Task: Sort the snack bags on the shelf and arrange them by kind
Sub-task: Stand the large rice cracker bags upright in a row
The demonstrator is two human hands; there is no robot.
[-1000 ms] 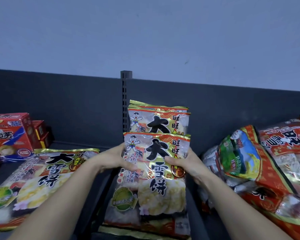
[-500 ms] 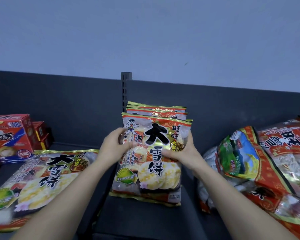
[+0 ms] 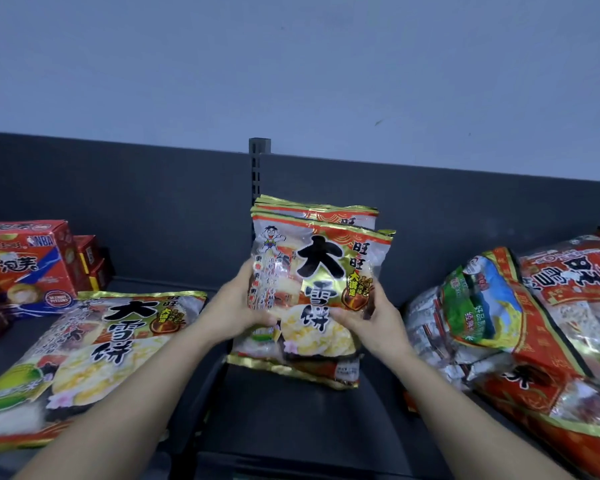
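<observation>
The front bag (image 3: pixel 321 289) is held upright between both hands. Its left edge is gripped by the left hand (image 3: pixel 238 311) and its right edge by the right hand (image 3: pixel 371 323), with each thumb laid across the printed face. Its lower seam appears to be set on the shelf (image 3: pixel 291 427), and it is pressed against a stack (image 3: pixel 312 211) of like bags just behind the hands, in front of the post (image 3: pixel 258 161).

The step in hand is judged to be squaring this bag onto its own kind. Next, it would need to be pushed flush with the stack and let go without the row being tipped. A second bag of the same kind, the flat bag (image 3: pixel 101 341), lies outside the left hand and would probably be fetched next. It is judged that much sorting is left, since a mixed pile (image 3: pixel 551 323) is heaped outside the right hand.

On the front bag 旺旺 and 大雪饼 can be read beside a cartoon boy, and 大雪饼 is repeated on the flat bag. On the boxes (image 3: pixel 25 265) far beyond the left hand, NBA and 泡芙 are legible. Large black characters are seen sideways on the pile's red bags, and 经典 can be made out on a green label there. The finer print cannot be read.
</observation>
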